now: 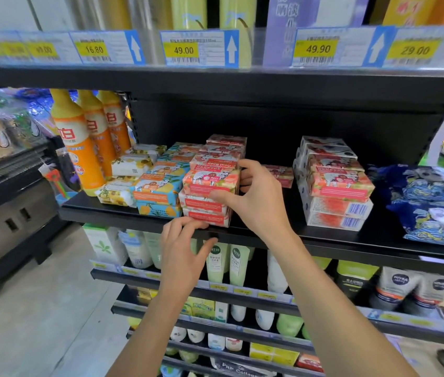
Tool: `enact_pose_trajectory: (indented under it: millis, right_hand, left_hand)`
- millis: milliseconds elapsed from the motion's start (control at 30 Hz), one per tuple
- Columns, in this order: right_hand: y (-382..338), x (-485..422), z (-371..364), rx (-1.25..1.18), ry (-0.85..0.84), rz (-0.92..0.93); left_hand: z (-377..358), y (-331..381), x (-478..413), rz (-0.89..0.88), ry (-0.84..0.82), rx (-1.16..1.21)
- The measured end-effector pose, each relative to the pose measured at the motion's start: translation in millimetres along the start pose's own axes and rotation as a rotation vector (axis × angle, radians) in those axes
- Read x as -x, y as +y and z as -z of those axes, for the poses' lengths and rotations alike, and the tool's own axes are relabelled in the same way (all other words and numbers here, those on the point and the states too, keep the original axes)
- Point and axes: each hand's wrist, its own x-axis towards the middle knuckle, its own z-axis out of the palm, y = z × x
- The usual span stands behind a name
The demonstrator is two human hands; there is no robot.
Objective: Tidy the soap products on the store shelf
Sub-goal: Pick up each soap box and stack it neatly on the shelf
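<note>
Soap stack (206, 189) clasped by right hand (253, 198); left hand (185, 248) touches base.

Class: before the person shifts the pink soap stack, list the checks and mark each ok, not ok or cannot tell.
1. Right hand grip on the pink stack: ok.
2. Left hand touching the bottom box: ok.
3. Boxes squared up: not ok, staggered.
4. Bare shelf right of the stack: ok.
5. Rows behind aligned: cannot tell, hidden.
</note>
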Motion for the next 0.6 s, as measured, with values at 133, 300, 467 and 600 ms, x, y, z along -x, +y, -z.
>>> enact_pose_trajectory:
  millis: [133,300,467,600]
  right_hand:
    - [0.7,4.9,3.8,-0.031,-0.027,0.006]
    - [21.2,10.9,12.4,-0.132,0.061,-0.094]
    - [57.9,-7.0,20.0,0.073,0.115,-0.152]
    - [73.6,-33.9,19.8,0.261,-0.017,-0.273]
  left_hand:
    - [-1.3,-0.4,1.3,-0.018,0.004,0.005]
    - [-1.6,-2.4,2.3,-0.026,0.004,0.015]
    - [-1.2,-2.9,4.3,-0.02,0.001,0.033]
    - [-2.5,-3.3,3.5,-0.026,-0.009,0.036]
